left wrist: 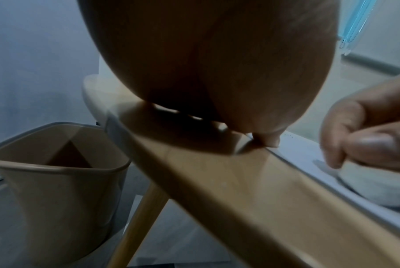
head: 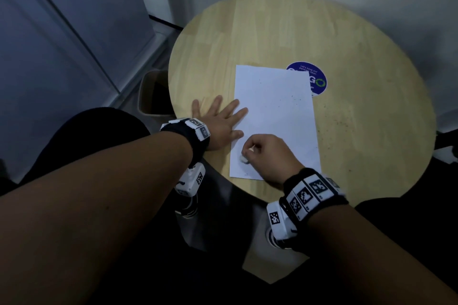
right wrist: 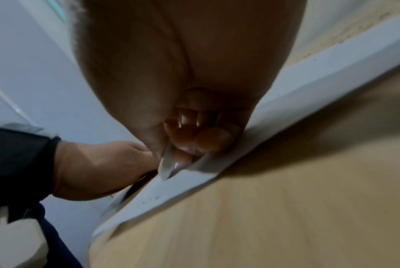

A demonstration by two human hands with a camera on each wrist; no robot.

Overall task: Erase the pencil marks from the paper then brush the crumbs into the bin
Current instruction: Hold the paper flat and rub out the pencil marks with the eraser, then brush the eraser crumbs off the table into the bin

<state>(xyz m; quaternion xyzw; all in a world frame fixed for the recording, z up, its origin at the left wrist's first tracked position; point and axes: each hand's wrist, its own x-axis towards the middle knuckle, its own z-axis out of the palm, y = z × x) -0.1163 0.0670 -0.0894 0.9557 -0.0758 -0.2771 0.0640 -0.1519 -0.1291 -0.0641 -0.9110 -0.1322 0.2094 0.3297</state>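
Observation:
A white sheet of paper (head: 273,116) lies on the round wooden table (head: 347,57), with dark crumbs (head: 296,100) scattered on its far right part. My left hand (head: 220,116) lies flat with fingers spread, pressing the paper's left edge. My right hand (head: 260,151) pinches a white eraser (head: 244,159) against the paper's near left corner. The left wrist view has the eraser (left wrist: 373,188) under my right hand's fingers (left wrist: 366,143). In the right wrist view my curled fingers (right wrist: 198,137) hold the eraser (right wrist: 166,166) on the paper (right wrist: 308,87).
A beige bin (head: 153,91) stands on the floor by the table's left edge, seen up close as the bin (left wrist: 56,181) in the left wrist view. A blue round sticker (head: 314,77) peeks from under the paper's far right corner. Crumbs speckle the table's right side (head: 342,124).

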